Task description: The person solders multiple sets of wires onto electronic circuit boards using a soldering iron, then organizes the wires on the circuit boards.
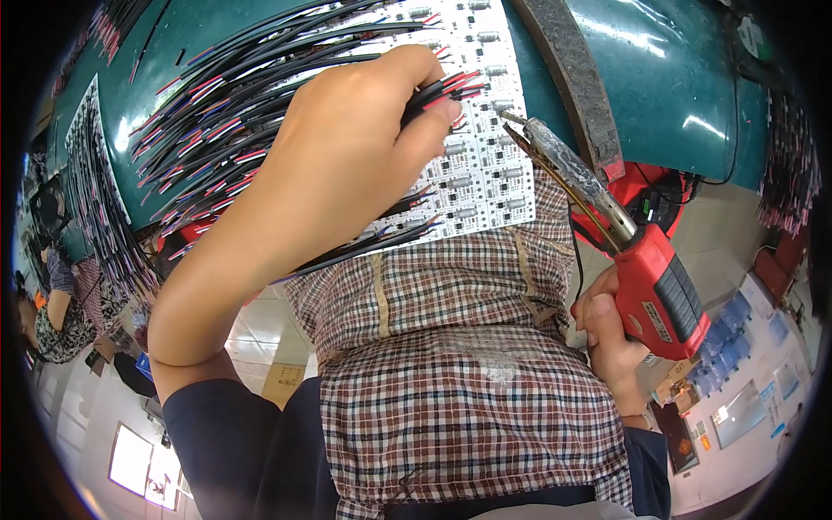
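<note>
A white circuit board panel (503, 186) with rows of small components lies at the table's near edge. Many black cables with red, white and blue wire ends spread across its left part. My left hand (364, 121) is closed on a few black cables (442, 94), their red and black ends pointing right over the board. In my right hand (607, 325) is a red soldering gun (659, 290), gripped at its handle. The gun's metal barrel (581, 178) slants up and left, and its tip is close to the board's right edge, just right of the held wire ends.
A dark metal bar (572, 78) lies on the green table (667, 95) right of the board. Another cable-covered white panel (91, 130) hangs at the left edge. More cables (789, 165) hang at the far right. Another person (65, 303) sits at left.
</note>
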The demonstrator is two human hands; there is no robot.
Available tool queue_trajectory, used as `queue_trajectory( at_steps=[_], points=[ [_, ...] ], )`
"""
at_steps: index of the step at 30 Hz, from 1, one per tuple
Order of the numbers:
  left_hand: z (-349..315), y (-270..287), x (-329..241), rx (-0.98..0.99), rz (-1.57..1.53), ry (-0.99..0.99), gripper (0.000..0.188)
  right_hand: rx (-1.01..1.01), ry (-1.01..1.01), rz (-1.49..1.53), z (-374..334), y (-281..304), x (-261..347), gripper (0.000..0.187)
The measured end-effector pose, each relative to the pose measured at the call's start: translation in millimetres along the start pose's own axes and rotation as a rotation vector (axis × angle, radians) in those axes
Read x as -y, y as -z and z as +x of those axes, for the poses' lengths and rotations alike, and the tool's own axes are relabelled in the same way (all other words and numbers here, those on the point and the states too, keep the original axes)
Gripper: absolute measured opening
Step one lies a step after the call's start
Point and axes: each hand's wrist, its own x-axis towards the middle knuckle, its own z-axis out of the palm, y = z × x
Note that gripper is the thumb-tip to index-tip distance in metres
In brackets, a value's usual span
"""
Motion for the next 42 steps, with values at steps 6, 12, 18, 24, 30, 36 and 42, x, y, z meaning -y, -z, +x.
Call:
queue_trajectory(
  at_steps=[6,12,18,24,30,36,42],
  points=[
    [-9,5,-4,-0.142,0.231,-0.083,0.014,0.008,0.038,0.019,0,-1,-2,0.017],
    [-15,28,-17,-0.363,0.119,-0.142,0.018,0.005,-0.039,0.024,-5,1,0,0.016],
    [-15,51,-48,-0.723,0.425,0.107,0.021,-0.072,0.029,-0.012,-8,-2,-7,0.014],
    [-23,19,-20,-0.041,0.283,-0.071,0.013,0.000,0.034,-0.061,1,1,-7,0.013],
    [-17,-12,5,-0.012,0.190,-0.061,0.012,-0.001,0.113,-0.149,11,1,-13,0.012],
    [-10,-23,15,-0.124,0.059,-0.095,0.022,0.036,0.024,-0.185,12,1,-13,0.022],
    [-8,-25,13,-0.140,0.034,-0.046,0.022,0.075,0.083,-0.235,17,-1,-15,0.017]
  ],
)
